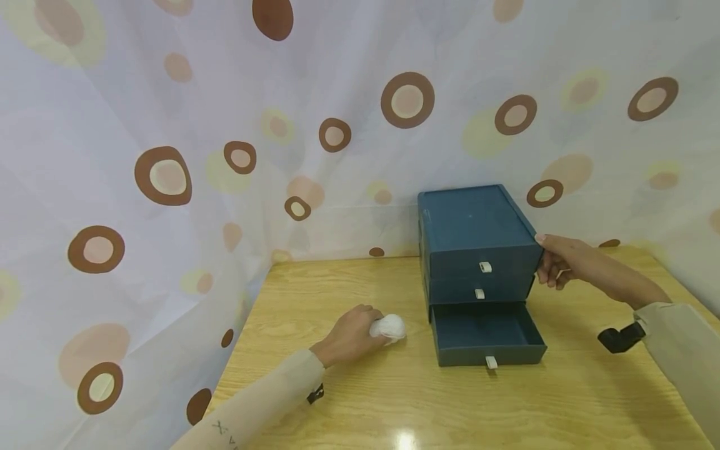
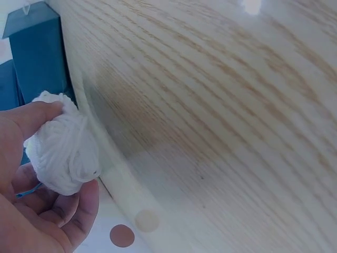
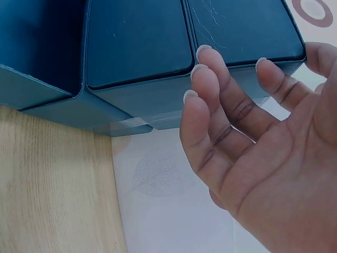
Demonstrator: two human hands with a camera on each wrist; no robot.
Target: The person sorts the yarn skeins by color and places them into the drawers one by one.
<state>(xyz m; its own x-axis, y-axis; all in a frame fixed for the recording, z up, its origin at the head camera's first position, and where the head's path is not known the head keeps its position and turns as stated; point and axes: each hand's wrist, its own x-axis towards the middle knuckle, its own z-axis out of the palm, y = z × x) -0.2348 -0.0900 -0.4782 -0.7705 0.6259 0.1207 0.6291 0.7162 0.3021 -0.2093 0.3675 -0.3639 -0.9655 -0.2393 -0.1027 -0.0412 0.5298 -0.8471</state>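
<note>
A ball of white yarn is gripped in my left hand, just above or on the table, left of the drawer unit. In the left wrist view, thumb and fingers curl round the yarn ball. My right hand is at the right side of the dark blue drawer unit. Its thumb rests on the top right front corner, while the other fingers are loosely bent beside the side wall, as the right wrist view shows. The bottom drawer is pulled out, with nothing visible inside.
Above the open drawer, the top drawer and middle drawer are closed, each with a small white pull tab. The unit stands on a wooden table near its back edge. Behind and to the left hangs a spotted white sheet.
</note>
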